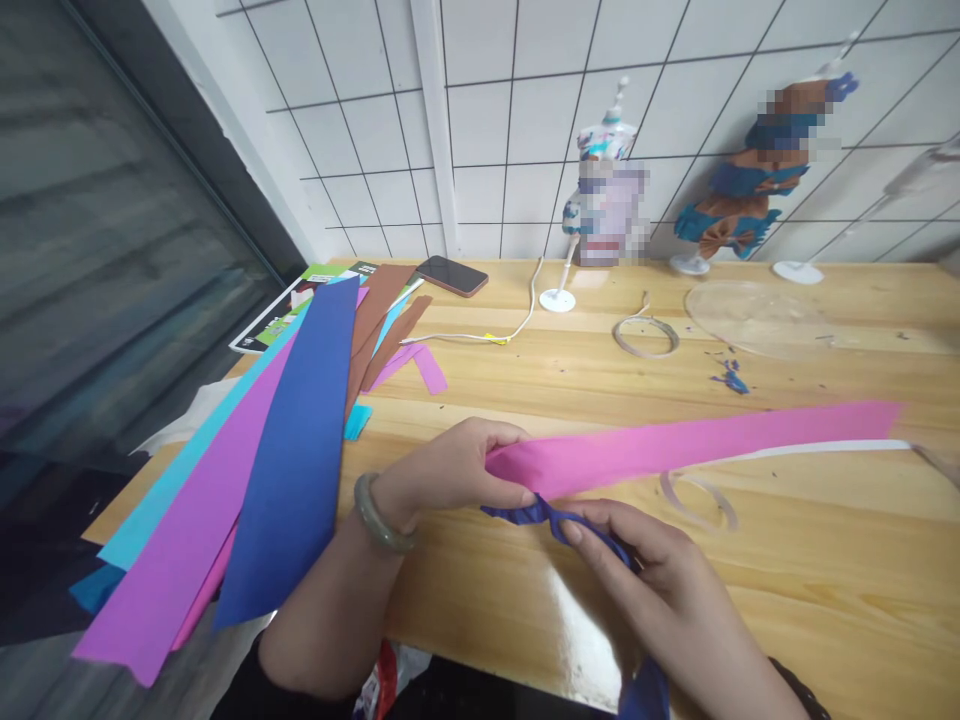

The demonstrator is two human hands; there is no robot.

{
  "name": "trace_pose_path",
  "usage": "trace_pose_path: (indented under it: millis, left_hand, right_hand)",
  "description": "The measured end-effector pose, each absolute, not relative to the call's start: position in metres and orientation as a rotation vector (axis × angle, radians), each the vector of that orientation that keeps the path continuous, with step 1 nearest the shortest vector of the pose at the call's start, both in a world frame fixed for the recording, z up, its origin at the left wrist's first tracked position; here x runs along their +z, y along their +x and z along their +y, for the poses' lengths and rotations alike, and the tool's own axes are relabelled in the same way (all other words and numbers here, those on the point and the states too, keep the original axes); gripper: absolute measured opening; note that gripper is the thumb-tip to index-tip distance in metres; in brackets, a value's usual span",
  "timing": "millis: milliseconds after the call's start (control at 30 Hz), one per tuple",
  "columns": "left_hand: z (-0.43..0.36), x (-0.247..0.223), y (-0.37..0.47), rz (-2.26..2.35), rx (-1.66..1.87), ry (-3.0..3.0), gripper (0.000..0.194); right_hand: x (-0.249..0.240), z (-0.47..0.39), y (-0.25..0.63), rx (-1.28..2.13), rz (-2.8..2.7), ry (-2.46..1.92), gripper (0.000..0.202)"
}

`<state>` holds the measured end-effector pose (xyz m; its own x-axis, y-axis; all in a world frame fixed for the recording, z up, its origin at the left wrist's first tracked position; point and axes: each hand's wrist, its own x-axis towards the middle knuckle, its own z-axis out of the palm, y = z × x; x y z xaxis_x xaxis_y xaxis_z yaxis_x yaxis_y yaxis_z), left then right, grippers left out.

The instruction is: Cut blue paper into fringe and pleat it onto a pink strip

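Near the table's front edge, my left hand (465,465) pinches the left end of a pink strip (675,440), its thumb on a narrow, gathered dark blue strip (517,514). The pink strip stretches to the right, with a thin white band (817,447) along its lower edge. My right hand (660,570) closes its thumb and fingers on the blue strip just right of my left thumb. More blue material (645,690) hangs below my right hand. A green bangle (379,515) circles my left wrist.
Blue, purple, light blue and brown strips (300,460) lie at the left, overhanging the table (480,610). Behind are a phone (452,275), a white cable (525,315), tape rings (646,337), a clear plastic piece (757,315), blue scraps (731,378) and small stands with doll clothes (739,200).
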<state>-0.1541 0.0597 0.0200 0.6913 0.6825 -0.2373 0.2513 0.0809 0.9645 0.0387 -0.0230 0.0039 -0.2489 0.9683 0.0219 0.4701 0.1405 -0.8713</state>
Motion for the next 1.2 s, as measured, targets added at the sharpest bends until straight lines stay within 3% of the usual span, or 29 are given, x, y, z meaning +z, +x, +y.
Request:
trace_pose_path:
  millis: [433, 1067, 1200]
  left_hand:
    - [0.0587, 0.0186, -0.1516, 0.821, 0.331, 1.418, 0.033]
    - [0.0595, 0.0151, -0.1512, 0.816, 0.331, 1.398, 0.029]
    - [0.0599, 0.0163, -0.1511, 0.825, 0.368, 1.437, 0.027]
  right_hand:
    - [-0.0015, -0.0215, 0.0366, 1.126, -1.630, -1.444, 0.025]
    - [0.0029, -0.0212, 0.0364, 1.058, -1.626, -1.446, 0.023]
    - [0.0031, -0.0212, 0.0342, 1.173, -1.561, -1.479, 0.023]
